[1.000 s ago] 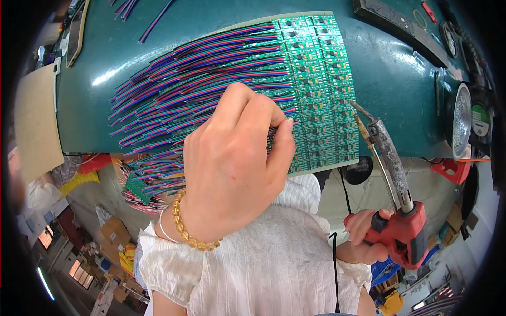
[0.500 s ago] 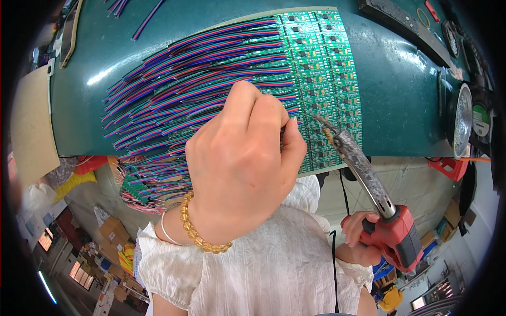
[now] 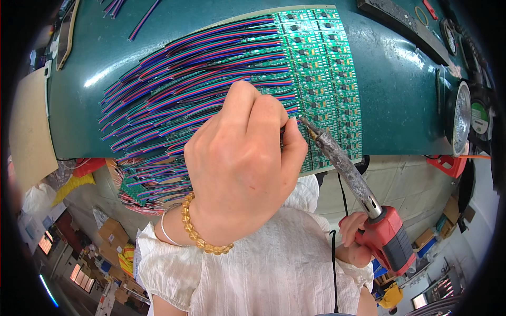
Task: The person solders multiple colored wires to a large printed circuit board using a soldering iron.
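My left hand (image 3: 242, 163) is closed in a pinch over the green circuit board panel (image 3: 342, 79). Coloured ends of a ribbon wire (image 3: 299, 122) peek out beside its thumb; the rest of the grip is hidden under the hand. In my right hand (image 3: 354, 239) is a soldering iron (image 3: 345, 166) with a red and black pistol handle. The iron's tip touches or hovers just over the panel, close to my left thumb; I cannot tell which. Rows of ribbon wires (image 3: 211, 55) in black, red, blue and green run leftward from the panel's pads.
A dark green mat (image 3: 400, 105) covers the table. At the right stand a round metal dish (image 3: 461, 117) and a solder spool (image 3: 478, 117). A dark bar (image 3: 403, 26) lies at the far right, loose wires (image 3: 142, 21) at the far left. The iron's black cable (image 3: 333, 274) hangs before me.
The soldering iron has moved left, bringing its tip from the panel's middle to the wire ends by my left thumb. My left hand has stayed nearly still.
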`<control>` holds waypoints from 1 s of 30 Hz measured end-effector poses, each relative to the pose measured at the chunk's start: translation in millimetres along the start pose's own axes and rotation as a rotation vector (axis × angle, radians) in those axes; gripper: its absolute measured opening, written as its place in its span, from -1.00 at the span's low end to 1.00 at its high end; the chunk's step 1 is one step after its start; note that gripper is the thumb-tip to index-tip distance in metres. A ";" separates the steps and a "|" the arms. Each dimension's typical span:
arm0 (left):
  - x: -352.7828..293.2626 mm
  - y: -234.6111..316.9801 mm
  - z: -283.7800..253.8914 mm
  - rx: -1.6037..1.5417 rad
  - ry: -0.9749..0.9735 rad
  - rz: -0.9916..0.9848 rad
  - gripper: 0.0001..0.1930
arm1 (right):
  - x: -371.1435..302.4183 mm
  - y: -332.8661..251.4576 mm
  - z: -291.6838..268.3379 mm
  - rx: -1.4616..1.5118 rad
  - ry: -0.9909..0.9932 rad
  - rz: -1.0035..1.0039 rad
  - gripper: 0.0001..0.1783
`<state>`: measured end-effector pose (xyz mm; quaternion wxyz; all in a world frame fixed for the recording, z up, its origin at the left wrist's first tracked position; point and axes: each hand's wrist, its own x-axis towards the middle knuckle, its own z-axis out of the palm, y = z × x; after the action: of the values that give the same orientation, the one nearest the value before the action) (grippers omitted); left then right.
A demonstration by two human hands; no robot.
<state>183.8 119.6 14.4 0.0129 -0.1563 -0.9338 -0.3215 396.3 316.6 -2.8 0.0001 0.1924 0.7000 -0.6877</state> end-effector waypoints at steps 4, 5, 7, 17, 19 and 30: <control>0.1 -0.9 -0.1 -0.008 -0.001 0.015 -0.85 | -5.2 -4.3 0.6 -0.100 0.036 0.024 -0.83; -0.1 -0.9 -0.3 -0.010 -0.006 0.011 -0.85 | -5.7 1.2 -0.1 -0.030 0.023 -0.012 -0.82; -0.6 -0.9 -0.4 -0.014 -0.004 0.004 -0.85 | -4.3 1.8 -10.1 0.039 0.008 -0.048 -0.80; 0.2 -0.5 -1.8 -0.022 -0.030 -0.015 -0.85 | 6.2 -20.6 -12.4 0.109 -0.129 0.354 -0.65; -1.3 -1.3 -4.6 -0.012 -0.031 -0.034 -0.85 | 2.2 -12.6 -10.8 0.067 -0.068 0.380 -0.64; 1.8 -2.5 -7.6 -0.048 -0.085 -0.052 -0.87 | 15.6 -22.5 -25.9 0.138 -0.290 0.424 -0.68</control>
<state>180.8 113.7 19.2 -0.0392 -0.1457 -0.9292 -0.3373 382.6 346.1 16.1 0.2313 0.2340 0.5883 -0.7387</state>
